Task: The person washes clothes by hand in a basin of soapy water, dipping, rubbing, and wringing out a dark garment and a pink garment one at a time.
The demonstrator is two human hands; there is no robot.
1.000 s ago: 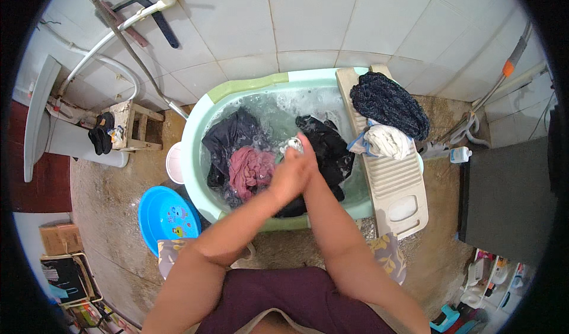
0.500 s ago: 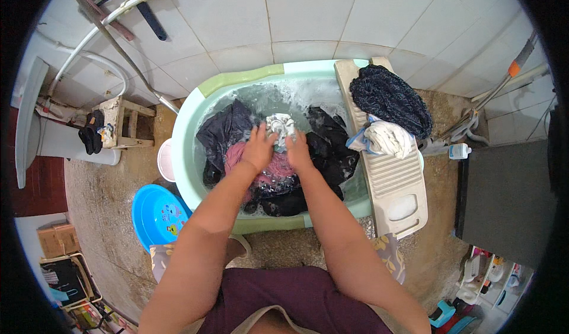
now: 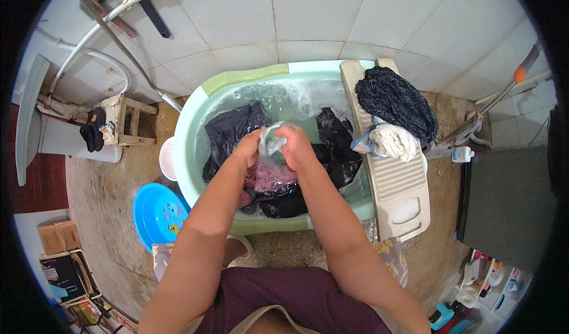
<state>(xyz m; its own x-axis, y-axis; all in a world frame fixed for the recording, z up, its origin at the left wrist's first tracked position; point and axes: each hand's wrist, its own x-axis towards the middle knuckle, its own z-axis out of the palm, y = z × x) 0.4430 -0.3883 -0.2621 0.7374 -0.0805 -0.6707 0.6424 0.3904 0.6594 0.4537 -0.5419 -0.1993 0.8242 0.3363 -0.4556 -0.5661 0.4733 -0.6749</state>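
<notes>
A small wet whitish cloth [image 3: 272, 141] is bunched between my hands over a water-filled, pale green tub [image 3: 186, 133]. My left hand [image 3: 249, 146] is closed on its left side, and my right hand [image 3: 294, 146] grips its right side. Just below them a pink cloth [image 3: 269, 177] lies in the water. Dark grey clothing [image 3: 230, 126] floats to the left, black clothing [image 3: 344, 156] to the right. Some of the cloth is hidden by my fingers.
Across the tub's right end lies a beige washboard [image 3: 398, 187], bearing a dark patterned garment [image 3: 396, 104] and a white cloth [image 3: 392, 142]. A blue basin [image 3: 151, 215] and a pink-white bucket [image 3: 168, 158] stand left. A wooden stool [image 3: 133, 120] holds dark shoes [image 3: 92, 131].
My hands have closed around the whitish cloth, which was spread under my fingers, and gathered it into a tighter bunch. The pink cloth and nearby dark clothing have shifted in the water.
</notes>
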